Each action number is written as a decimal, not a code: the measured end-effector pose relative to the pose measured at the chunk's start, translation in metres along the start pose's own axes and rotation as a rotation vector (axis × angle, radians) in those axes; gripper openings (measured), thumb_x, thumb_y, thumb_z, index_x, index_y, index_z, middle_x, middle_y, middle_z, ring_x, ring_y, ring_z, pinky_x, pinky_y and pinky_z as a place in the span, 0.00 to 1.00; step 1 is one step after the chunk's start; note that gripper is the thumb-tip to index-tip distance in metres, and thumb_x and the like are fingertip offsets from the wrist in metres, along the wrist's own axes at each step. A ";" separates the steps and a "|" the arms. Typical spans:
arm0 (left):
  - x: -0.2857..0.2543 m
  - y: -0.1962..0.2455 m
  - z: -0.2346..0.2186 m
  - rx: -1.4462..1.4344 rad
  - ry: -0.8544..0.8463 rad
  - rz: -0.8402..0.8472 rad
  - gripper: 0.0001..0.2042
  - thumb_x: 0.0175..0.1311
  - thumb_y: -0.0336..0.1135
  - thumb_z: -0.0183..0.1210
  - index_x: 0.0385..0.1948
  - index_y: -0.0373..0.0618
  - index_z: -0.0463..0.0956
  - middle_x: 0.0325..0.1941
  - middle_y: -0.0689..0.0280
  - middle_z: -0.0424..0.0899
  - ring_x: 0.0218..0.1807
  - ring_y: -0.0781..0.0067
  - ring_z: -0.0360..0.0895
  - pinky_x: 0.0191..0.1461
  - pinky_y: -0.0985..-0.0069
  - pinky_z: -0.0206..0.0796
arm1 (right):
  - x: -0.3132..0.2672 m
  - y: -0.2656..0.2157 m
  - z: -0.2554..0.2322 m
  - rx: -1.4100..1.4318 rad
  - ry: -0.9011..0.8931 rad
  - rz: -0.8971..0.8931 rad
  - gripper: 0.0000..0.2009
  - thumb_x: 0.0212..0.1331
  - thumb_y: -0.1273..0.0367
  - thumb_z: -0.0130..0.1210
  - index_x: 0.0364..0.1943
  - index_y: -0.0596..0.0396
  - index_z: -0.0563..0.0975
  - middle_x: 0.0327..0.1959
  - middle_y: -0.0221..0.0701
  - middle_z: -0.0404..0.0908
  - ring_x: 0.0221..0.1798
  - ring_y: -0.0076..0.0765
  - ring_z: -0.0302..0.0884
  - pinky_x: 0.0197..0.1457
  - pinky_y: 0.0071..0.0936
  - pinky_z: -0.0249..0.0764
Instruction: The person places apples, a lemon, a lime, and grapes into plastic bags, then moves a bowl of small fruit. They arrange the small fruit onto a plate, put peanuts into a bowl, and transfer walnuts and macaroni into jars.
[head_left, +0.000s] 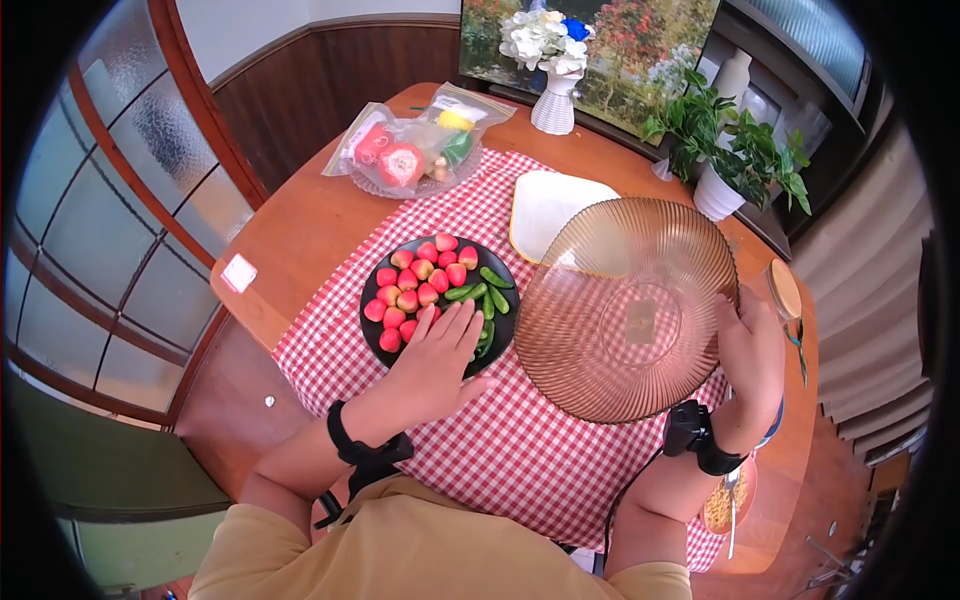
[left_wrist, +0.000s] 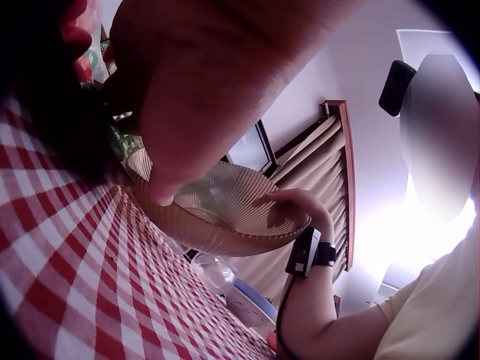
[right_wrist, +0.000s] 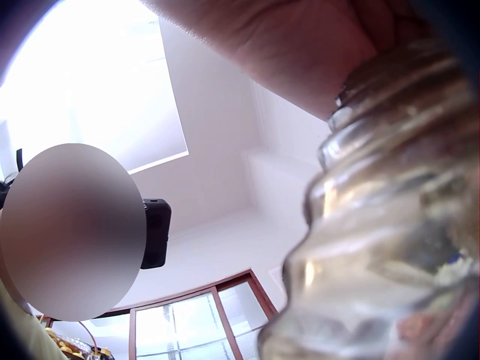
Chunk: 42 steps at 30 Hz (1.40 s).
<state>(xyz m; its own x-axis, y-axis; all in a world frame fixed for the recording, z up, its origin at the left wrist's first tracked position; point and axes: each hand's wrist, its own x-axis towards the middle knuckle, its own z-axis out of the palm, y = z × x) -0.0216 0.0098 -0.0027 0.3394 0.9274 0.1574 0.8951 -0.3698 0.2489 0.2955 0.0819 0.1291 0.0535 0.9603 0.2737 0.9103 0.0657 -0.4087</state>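
Note:
My left hand [head_left: 430,372] lies palm down over the near part of a black plate [head_left: 506,328], its fingers stretched out across the small green cucumbers [head_left: 497,299]. Several red and yellow fruits [head_left: 407,299], like small apples, fill the plate's other side. At the right, my right hand [head_left: 752,350] grips the rim of a large amber ribbed glass bowl [head_left: 560,345], held tilted with its inside facing up at me. In the left wrist view the bowl [left_wrist: 225,236] slants above the checked cloth. The right wrist view shows its wavy glass edge [right_wrist: 322,247] close up.
Behind the bowl lies a white tray [head_left: 540,205]. Bagged items [head_left: 400,165] sit on a glass dish at the back left, near a white flower vase [head_left: 553,105]. Potted leaves [head_left: 720,190], a wooden lid [head_left: 784,288] and a bowl of food with a fork [head_left: 732,510] stand along the right.

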 end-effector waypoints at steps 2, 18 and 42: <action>-0.007 0.000 -0.004 -0.032 -0.073 0.017 0.39 0.61 0.51 0.57 0.64 0.28 0.53 0.70 0.42 0.55 0.72 0.47 0.52 0.76 0.52 0.35 | 0.000 0.000 0.000 -0.002 -0.001 0.007 0.16 0.59 0.65 0.48 0.41 0.67 0.76 0.35 0.58 0.77 0.44 0.63 0.75 0.46 0.46 0.69; -0.022 -0.010 0.000 -0.077 -0.067 0.132 0.42 0.58 0.51 0.60 0.66 0.31 0.51 0.72 0.45 0.51 0.75 0.49 0.46 0.76 0.58 0.39 | 0.000 -0.001 0.001 0.003 0.011 0.007 0.15 0.59 0.65 0.49 0.39 0.66 0.76 0.34 0.57 0.77 0.43 0.63 0.74 0.45 0.47 0.68; -0.003 -0.013 0.000 -0.083 -0.008 0.094 0.40 0.59 0.51 0.60 0.65 0.31 0.55 0.70 0.41 0.53 0.72 0.43 0.51 0.73 0.57 0.47 | 0.000 -0.003 -0.001 -0.046 -0.010 0.040 0.18 0.59 0.65 0.49 0.45 0.67 0.76 0.36 0.58 0.77 0.46 0.62 0.75 0.49 0.45 0.69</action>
<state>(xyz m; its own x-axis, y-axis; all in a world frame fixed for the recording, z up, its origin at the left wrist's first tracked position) -0.0341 0.0117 -0.0069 0.4232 0.8887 0.1766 0.8323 -0.4583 0.3118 0.2930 0.0815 0.1311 0.0864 0.9645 0.2495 0.9255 0.0150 -0.3784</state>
